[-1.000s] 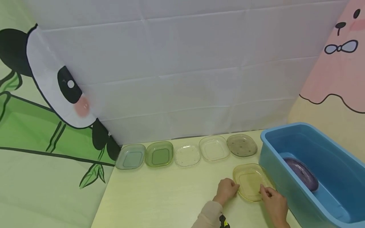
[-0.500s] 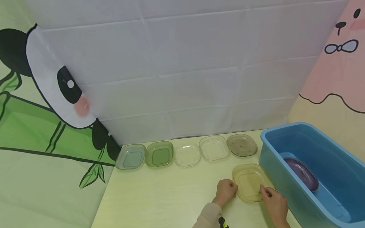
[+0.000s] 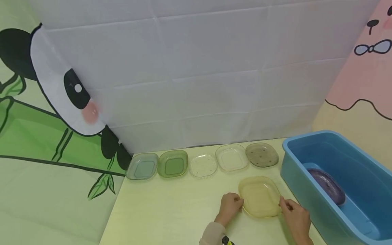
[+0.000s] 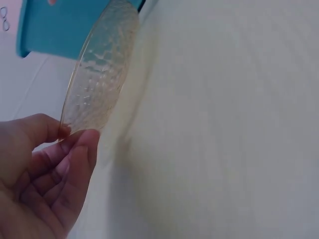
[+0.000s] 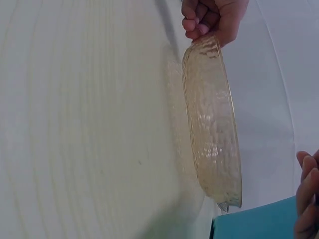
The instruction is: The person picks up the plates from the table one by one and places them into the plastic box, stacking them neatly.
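A yellow transparent plate [image 3: 260,197] with a dimpled side is near the table's front right. My left hand [image 3: 229,207] pinches its left rim between thumb and fingers. In the left wrist view, the plate [image 4: 99,74] casts a shadow along the tabletop beneath it, and its near side appears slightly raised. My right hand [image 3: 295,217] is by the plate's right edge with its fingers loosely bent. The right wrist view shows a gap between the right hand's fingers [image 5: 308,194] and the plate [image 5: 212,119]; they hold nothing.
Along the back edge stand a bluish plate [image 3: 142,166], a green plate [image 3: 173,163], a ribbed clear dish [image 3: 203,165], a clear plate [image 3: 231,157] and a grey dish [image 3: 262,154]. A blue tub [image 3: 294,173] at right contains a purple dish [image 3: 327,186].
The yellow plate has shifted left together with my left hand, away from the tub. My right hand has stayed nearly in place, now at the plate's right edge instead of over it.
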A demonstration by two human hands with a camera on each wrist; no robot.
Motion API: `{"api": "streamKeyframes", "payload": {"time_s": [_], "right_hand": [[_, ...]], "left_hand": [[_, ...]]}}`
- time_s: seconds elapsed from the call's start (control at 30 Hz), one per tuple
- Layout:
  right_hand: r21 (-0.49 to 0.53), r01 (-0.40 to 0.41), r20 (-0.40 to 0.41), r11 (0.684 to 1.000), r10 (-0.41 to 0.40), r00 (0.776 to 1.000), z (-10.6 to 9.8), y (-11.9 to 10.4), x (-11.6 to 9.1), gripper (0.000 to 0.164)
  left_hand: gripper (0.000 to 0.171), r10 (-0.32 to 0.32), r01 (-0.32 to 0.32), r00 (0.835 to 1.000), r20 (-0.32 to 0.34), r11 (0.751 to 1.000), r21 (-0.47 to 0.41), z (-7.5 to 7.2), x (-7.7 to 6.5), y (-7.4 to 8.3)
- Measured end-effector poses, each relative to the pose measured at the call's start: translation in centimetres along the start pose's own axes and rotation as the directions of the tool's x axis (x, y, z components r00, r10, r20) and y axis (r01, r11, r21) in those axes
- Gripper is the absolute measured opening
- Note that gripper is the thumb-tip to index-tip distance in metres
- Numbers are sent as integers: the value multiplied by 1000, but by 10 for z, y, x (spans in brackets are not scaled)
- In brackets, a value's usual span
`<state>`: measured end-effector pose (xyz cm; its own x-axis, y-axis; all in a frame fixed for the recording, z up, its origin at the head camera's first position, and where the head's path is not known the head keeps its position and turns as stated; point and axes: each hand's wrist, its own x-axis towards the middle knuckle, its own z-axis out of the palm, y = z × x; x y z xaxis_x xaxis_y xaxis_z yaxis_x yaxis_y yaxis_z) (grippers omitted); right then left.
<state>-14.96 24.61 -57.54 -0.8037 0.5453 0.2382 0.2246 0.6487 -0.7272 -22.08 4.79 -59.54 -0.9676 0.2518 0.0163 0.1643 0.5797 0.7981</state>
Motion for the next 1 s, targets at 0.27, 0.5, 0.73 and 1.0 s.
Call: {"api": "streamKeyframes", "payload": {"time_s": [0.27,0.5,0.73,1.0], "right_hand": [[28,23,-11,999,-23,1000,1,-4,-2,29],[-4,22,94,1000,-21,995,6,-9,-3,29],[15,43,194,999,-45,980,13,-19,-6,32],[14,89,220,996,-90,971,23,-24,-9,29]], "left_hand": [[26,-39,38,999,-20,999,-18,-44,-11,-14],[24,-18,15,997,-69,999,-49,-85,-30,-29],[26,-18,13,997,-80,998,-54,-116,-48,-28],[24,19,-26,993,-120,998,-53,-134,-54,-13]]}}
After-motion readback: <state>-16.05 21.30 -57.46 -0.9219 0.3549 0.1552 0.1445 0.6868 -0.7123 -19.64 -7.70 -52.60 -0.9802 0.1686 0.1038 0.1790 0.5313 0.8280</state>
